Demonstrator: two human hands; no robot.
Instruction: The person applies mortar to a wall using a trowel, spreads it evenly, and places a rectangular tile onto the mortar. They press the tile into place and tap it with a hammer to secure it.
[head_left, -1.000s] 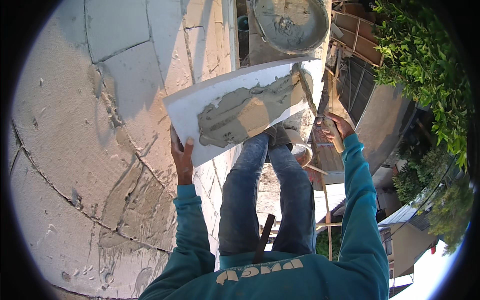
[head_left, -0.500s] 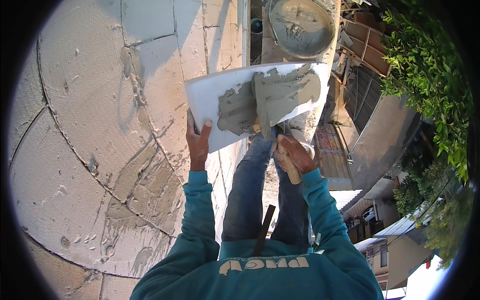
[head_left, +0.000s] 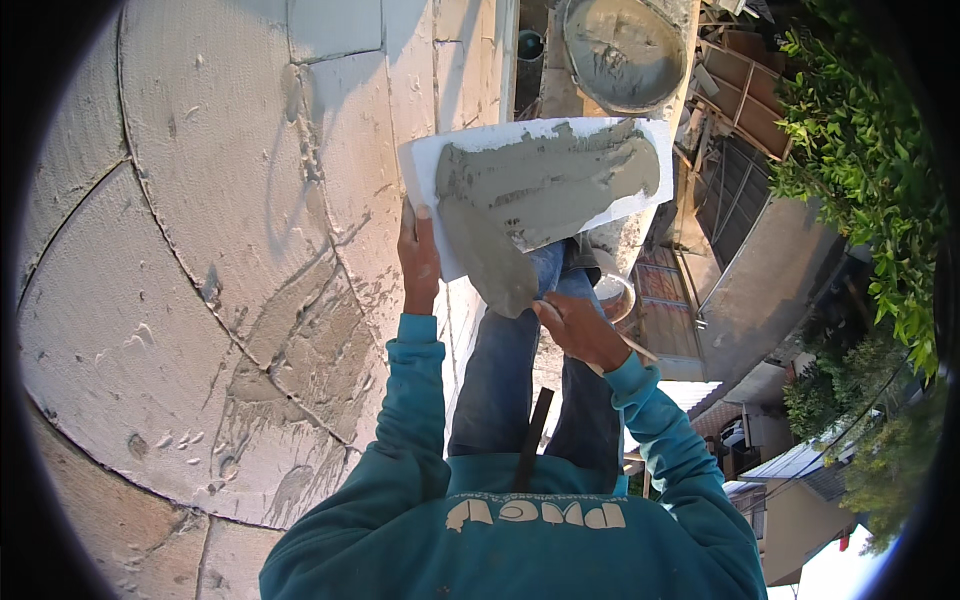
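Note:
My left hand grips the near left edge of a white slab-like block, thumb on its upper face. Wet grey mortar covers most of that face, leaving white strips along the far edge and the left end. In my right hand is a trowel, fingers closed round its handle. The mortar-coated blade lies across the block's left part, its rounded end overhanging the near edge. My legs in jeans are under the block.
A wall of large pale blocks with mortar smears fills the left side. Beyond the block, a round basin of grey mortar stands on a plank. A small pail sits by my right leg. Roofs and leafy branches lie to the right.
The trowel has swept left across the block, from its middle to the left end. Mortar now spreads over more of the face. The view has shifted slightly.

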